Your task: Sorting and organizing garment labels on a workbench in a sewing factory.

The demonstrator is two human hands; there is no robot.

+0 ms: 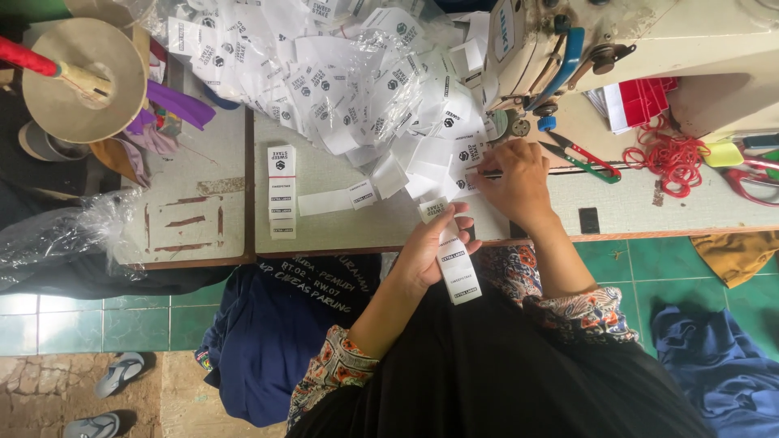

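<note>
Now your left hand (428, 247) is closed around a strip of white labels (453, 258), and the strip hangs down over the table (341, 223) edge by your lap. Your right hand (513, 180) rests on the table just below the sewing machine (568, 40), fingers curled and pinching a white label (469, 166) beside the big label pile (357, 81).
</note>
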